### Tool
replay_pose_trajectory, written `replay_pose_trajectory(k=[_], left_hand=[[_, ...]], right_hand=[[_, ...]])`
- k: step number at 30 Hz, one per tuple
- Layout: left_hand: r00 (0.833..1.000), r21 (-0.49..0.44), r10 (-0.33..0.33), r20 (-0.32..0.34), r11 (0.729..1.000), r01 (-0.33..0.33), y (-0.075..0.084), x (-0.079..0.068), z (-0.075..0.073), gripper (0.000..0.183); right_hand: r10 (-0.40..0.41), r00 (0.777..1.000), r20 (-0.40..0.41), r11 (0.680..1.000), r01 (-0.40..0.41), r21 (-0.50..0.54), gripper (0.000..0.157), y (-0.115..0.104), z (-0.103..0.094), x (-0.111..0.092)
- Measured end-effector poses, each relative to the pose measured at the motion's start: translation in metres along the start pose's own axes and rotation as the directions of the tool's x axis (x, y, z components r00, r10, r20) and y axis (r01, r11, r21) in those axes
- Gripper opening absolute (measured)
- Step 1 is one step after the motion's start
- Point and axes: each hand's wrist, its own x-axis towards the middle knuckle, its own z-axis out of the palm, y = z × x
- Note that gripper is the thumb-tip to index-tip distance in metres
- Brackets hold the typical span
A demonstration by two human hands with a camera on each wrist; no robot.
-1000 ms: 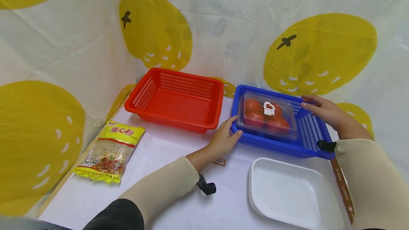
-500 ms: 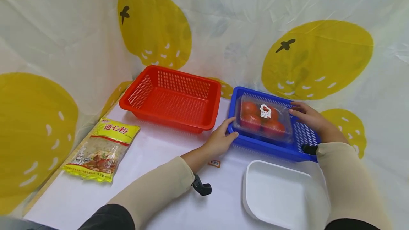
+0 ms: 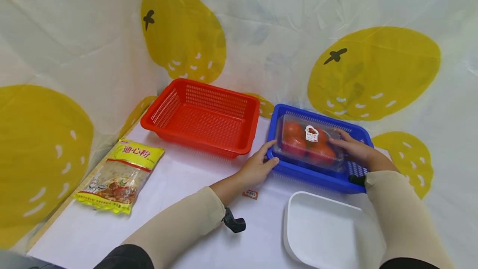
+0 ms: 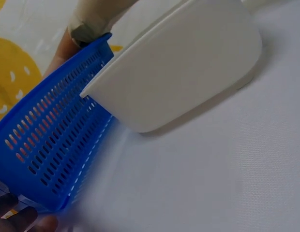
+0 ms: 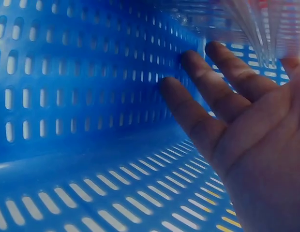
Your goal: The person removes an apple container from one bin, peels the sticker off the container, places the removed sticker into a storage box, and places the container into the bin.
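Note:
A clear plastic box of tomatoes (image 3: 295, 146) with a white label lies in the left part of the blue basket (image 3: 317, 177). My left hand (image 3: 254, 171) grips the basket's left front corner; in the left wrist view its fingers (image 4: 24, 218) show dimly against that corner. Inside the basket, my right hand (image 3: 356, 152) reaches to the box's right end, its thumb at the lid's edge. The right wrist view has its fingers (image 5: 227, 92) spread and fairly straight, beside the perforated wall and just below the clear box.
To the left at the back is an empty red basket (image 3: 209, 148). A yellow bag of pasta (image 3: 121, 175) lies on the left of the white table (image 3: 186, 231). In front of the blue basket stands a white plastic tub (image 3: 321, 231); nearby is a small orange-brown packet (image 3: 250, 194).
My right hand has moved left and down into the blue basket, from its right side to the end of the tomato box. The left hand stays at the basket's corner.

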Motion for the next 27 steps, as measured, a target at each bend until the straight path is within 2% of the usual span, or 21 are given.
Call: replay_pose_trajectory(k=[5, 13, 19, 27], left_hand=[[1.000, 0.001, 0.002, 0.001, 1.000, -0.002, 0.000, -0.002, -0.004, 0.060], [1.000, 0.020, 0.021, 0.004, 1.000, -0.021, -0.003, 0.000, -0.008, 0.062], [0.999, 0.038, 0.038, 0.018, 0.999, -0.038, -0.004, 0.001, -0.008, 0.063], [0.999, 0.056, 0.038, 0.031, 0.998, -0.040, -0.006, 0.003, -0.004, 0.064]], right_hand=[[0.016, 0.999, 0.031, 0.998, -0.017, 0.057, 0.091, -0.005, 0.006, 0.006], [-0.013, 1.000, 0.027, 0.988, 0.009, 0.154, 0.095, -0.011, 0.008, 0.009], [-0.070, 0.997, 0.014, 0.965, 0.064, 0.253, 0.075, -0.008, 0.007, 0.005], [-0.096, 0.995, -0.005, 0.953, 0.093, 0.287, 0.060, 0.000, 0.000, -0.001]])
